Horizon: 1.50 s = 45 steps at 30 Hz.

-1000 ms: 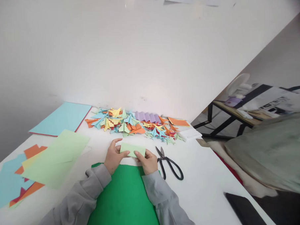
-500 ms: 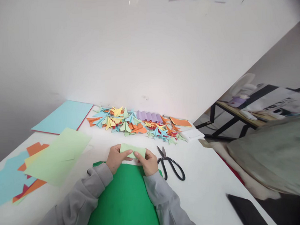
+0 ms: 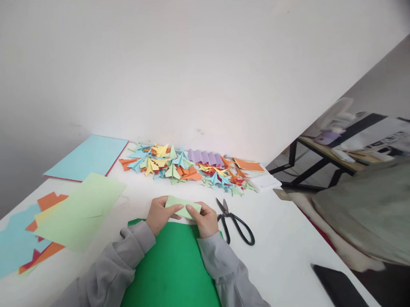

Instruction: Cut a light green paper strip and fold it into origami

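Note:
Between my two hands is a small light green piece of paper (image 3: pixel 182 206), held just beyond the top of the green apron (image 3: pixel 172 272). My left hand (image 3: pixel 160 214) pinches its left end, thumb on the near face and fingers behind. At the other end, my right hand (image 3: pixel 205 219) grips it the same way, thumb pressed near the middle. Fingers behind the paper are partly hidden. Black-handled scissors (image 3: pixel 233 220) lie on the table just right of my right hand, blades pointing away and slightly apart.
Folded paper planes (image 3: pixel 173 168) in several colours lie along the wall, near a pleated purple paper (image 3: pixel 205 158). Left are a light green sheet (image 3: pixel 83 208), coloured scraps (image 3: pixel 18 243) and a blue sheet (image 3: pixel 88 156). A black flat object (image 3: pixel 338 285) rests near the right table edge.
The green paper's right end has tipped slightly downward, and my left fingers have curled in behind it. Both hands keep their hold. The whole view has shifted a little.

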{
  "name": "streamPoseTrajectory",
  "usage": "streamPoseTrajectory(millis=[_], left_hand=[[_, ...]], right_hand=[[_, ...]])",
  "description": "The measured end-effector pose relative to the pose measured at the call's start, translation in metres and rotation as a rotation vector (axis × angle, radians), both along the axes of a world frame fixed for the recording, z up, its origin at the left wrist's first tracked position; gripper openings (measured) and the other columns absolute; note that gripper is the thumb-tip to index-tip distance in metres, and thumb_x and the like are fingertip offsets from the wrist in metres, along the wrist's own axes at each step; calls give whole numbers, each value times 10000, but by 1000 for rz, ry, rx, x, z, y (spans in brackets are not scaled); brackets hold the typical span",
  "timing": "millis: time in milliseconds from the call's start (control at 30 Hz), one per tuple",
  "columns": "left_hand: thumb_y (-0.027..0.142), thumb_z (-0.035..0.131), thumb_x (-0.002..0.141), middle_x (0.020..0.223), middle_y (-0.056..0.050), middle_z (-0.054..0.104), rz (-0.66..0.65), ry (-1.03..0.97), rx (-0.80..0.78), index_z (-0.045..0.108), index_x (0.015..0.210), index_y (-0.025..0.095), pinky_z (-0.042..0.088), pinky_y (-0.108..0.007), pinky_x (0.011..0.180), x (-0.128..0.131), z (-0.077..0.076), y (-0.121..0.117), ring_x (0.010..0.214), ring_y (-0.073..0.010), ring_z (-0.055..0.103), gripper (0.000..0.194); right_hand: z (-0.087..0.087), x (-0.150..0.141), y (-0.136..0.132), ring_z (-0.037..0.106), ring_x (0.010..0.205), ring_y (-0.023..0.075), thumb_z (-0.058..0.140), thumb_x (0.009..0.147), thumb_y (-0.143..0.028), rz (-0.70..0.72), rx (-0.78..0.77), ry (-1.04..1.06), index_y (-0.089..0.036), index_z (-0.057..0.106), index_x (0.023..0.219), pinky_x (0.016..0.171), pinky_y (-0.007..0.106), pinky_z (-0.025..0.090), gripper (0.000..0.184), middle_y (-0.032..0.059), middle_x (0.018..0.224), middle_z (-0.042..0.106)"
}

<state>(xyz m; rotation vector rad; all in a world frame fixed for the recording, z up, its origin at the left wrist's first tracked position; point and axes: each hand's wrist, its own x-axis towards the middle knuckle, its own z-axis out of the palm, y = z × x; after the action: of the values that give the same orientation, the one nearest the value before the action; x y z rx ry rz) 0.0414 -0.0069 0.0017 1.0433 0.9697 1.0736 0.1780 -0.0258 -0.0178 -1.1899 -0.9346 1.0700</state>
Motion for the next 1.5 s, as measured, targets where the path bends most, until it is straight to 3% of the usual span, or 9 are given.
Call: streamPoseTrajectory(millis=[600,1100,1500], left_hand=[[294,696,560,687,-59,662,13,-13,-15,644,738,77,550,-267,499,0,0,0,597,-161,611,285],[261,696,566,684,-63,664,18,-9,-28,641,748,64,550,-254,491,0,0,1,591,-156,612,274],[274,708,547,684,-67,665,12,-4,-39,650,731,69,544,-257,485,-1,2,0,589,-159,611,282]], right_hand=[[-10,4,2,448,453,94,691,577,-343,-8,18,-71,-132,632,632,458,228,359,226,-25,502,560],[-7,3,1,434,451,85,694,573,-354,-8,-7,-11,-137,623,630,456,220,346,235,-30,513,564],[-7,2,1,344,400,70,679,575,-397,-31,-12,-47,-146,571,546,396,210,275,274,-61,420,432]])
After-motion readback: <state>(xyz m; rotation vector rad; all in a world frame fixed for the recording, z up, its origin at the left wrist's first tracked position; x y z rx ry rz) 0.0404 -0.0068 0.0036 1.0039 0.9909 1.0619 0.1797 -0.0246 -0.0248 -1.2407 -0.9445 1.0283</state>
